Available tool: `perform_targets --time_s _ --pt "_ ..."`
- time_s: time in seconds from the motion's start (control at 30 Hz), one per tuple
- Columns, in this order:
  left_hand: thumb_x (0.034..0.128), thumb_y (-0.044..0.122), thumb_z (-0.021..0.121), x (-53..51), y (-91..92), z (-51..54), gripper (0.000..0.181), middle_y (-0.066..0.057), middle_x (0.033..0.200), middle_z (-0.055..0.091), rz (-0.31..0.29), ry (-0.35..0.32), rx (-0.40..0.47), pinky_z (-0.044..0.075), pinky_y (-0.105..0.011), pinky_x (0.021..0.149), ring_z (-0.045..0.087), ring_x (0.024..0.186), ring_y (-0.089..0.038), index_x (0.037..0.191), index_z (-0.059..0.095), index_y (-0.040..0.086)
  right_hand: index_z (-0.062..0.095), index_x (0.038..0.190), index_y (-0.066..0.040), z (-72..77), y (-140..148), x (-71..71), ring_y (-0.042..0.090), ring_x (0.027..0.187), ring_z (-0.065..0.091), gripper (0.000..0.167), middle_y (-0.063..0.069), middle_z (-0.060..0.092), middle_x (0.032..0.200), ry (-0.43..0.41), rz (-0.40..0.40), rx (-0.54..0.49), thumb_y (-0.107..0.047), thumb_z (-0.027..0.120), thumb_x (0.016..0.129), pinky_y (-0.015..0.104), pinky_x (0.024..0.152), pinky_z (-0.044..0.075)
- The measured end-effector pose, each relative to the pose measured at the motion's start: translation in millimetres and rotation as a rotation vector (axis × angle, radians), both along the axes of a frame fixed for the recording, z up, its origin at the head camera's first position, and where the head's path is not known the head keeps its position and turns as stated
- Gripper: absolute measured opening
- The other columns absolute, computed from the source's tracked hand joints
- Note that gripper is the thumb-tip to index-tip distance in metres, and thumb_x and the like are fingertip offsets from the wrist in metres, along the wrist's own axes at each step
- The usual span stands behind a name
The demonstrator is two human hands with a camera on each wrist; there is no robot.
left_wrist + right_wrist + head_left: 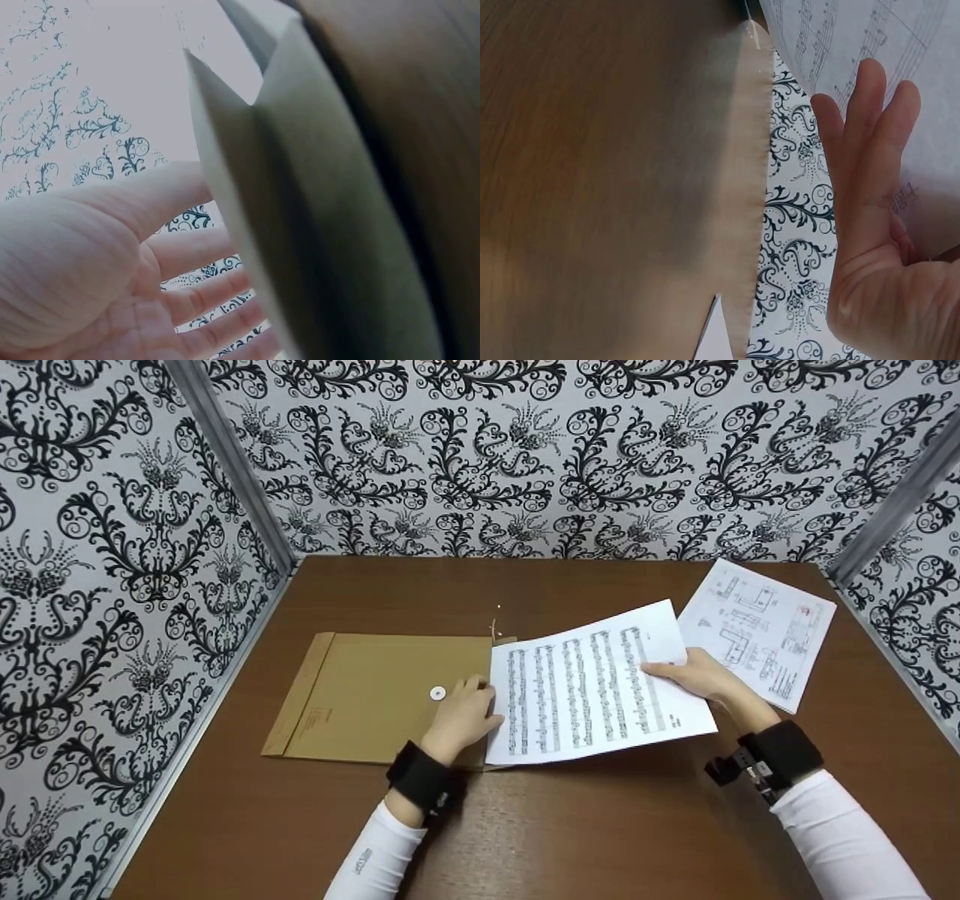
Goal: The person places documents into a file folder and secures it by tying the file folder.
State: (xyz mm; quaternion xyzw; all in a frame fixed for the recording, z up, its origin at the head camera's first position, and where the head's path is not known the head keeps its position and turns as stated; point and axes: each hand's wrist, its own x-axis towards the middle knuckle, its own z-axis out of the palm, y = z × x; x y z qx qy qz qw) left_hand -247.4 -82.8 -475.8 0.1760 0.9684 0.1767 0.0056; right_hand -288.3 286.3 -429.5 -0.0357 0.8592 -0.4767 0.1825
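Your right hand (699, 676) pinches white rectangular printed music paper (589, 694), fingers hidden beneath. Your left hand (463, 714) at right end of tan paper envelope (375, 694); fingertips hidden, cannot tell whether gripping.

Tan envelope (382, 682), white music sheet (602, 690), brown table (600, 825), black-scrolled white wall (517, 457).

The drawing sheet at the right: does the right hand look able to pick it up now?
Probably not right away: the right hand holds the sheet music, although the drawing sheet lies close by, mostly uncovered.
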Motion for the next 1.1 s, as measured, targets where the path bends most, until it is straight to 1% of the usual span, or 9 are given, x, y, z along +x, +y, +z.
perform_targets --time_s 0.07,0.13,0.3,0.4,0.53,0.67,0.83,0.97,1.1 --pt "0.091 0.027 0.075 0.2 0.2 0.5 0.04 -0.022 0.136 0.06 0.014 0.004 0.002 0.056 -0.055 0.095 0.057 0.124 -0.042 0.12 0.069 0.0 0.049 0.137 0.01 -1.7 -0.2 -0.3 0.007 0.063 0.073 0.056 -0.01 0.072 0.078 0.0 -0.004 -0.001 -0.033 0.061 0.102 0.026 0.06 0.061" --pt "0.0899 0.027 0.076 -0.2 0.7 0.3 0.046 -0.022 0.138 0.059 0.039 -0.004 0.011 0.055 -0.055 0.097 0.057 0.125 -0.042 0.126 0.067 0.0 0.049 0.138 0.01 -2.7 -1.1 -0.8 0.007 0.063 0.073 0.057 -0.01 0.072 0.078 0.006 -0.008 -0.004 -0.032 0.062 0.102 0.026 0.06 0.061" --pt "0.0871 0.032 0.079 -0.3 2.1 0.3 0.065 -0.025 0.145 0.056 0.144 -0.038 0.034 0.052 -0.058 0.102 0.054 0.133 -0.044 0.14 0.06 0.0 0.049 0.138 0.01 -6.5 -3.1 -2.8 0.006 0.063 0.072 0.056 -0.011 0.071 0.078 0.016 -0.019 -0.009 -0.03 0.063 0.101 0.026 0.059 0.061" --pt "0.0842 0.036 0.082 0.9 2.9 0.7 0.068 -0.025 0.141 0.058 0.2 -0.03 0.024 0.054 -0.059 0.099 0.057 0.13 -0.045 0.137 0.061 -0.001 0.05 0.136 0.011 -9.2 -3.9 -3.5 0.006 0.062 0.071 0.054 -0.011 0.071 0.077 0.021 -0.027 0.001 -0.029 0.062 0.102 0.025 0.058 0.06" --pt "0.0824 0.037 0.083 1.9 3.8 1.3 0.065 -0.024 0.132 0.063 0.251 -0.021 0.008 0.055 -0.058 0.095 0.061 0.122 -0.043 0.131 0.064 -0.001 0.05 0.135 0.011 -13.2 -4.4 -3.4 0.005 0.061 0.071 0.054 -0.011 0.07 0.076 0.027 -0.039 0.021 -0.03 0.062 0.102 0.024 0.058 0.059" --pt "0.0837 0.035 0.081 1.3 4.0 1.5 0.061 -0.023 0.128 0.066 0.267 -0.017 -0.01 0.055 -0.056 0.095 0.063 0.119 -0.042 0.128 0.065 -0.002 0.051 0.134 0.011 -16.1 -4.1 -3.1 0.005 0.061 0.07 0.055 -0.012 0.07 0.075 0.027 -0.055 0.024 -0.031 0.063 0.101 0.023 0.058 0.059" --pt "0.0859 0.028 0.077 1.2 3.3 3.4 0.047 -0.022 0.121 0.069 0.264 0.011 -0.018 0.056 -0.055 0.092 0.066 0.112 -0.041 0.121 0.068 -0.002 0.051 0.134 0.011 -16.1 -4.1 -2.2 0.005 0.062 0.071 0.054 -0.012 0.071 0.076 0.026 -0.048 -0.002 -0.031 0.063 0.101 0.024 0.059 0.06" --pt "0.0858 0.021 0.073 1.6 3.0 2.6 0.031 -0.021 0.116 0.069 0.264 0.055 0.001 0.055 -0.053 0.088 0.069 0.103 -0.041 0.106 0.072 -0.001 0.048 0.138 0.01 -13.5 -2.9 0.2 0.005 0.063 0.072 0.055 -0.012 0.071 0.078 0.03 -0.019 -0.001 -0.03 0.062 0.102 0.024 0.059 0.06" --pt "0.0835 0.017 0.072 2.5 2.9 3.8 0.019 -0.02 0.103 0.07 0.259 0.101 0.026 0.053 -0.05 0.082 0.07 0.092 -0.04 0.09 0.07 -0.001 0.047 0.14 0.009 -10.9 -2.0 3.4 0.005 0.063 0.072 0.057 -0.012 0.07 0.079 0.038 -0.006 0.009 -0.03 0.062 0.102 0.024 0.059 0.06"
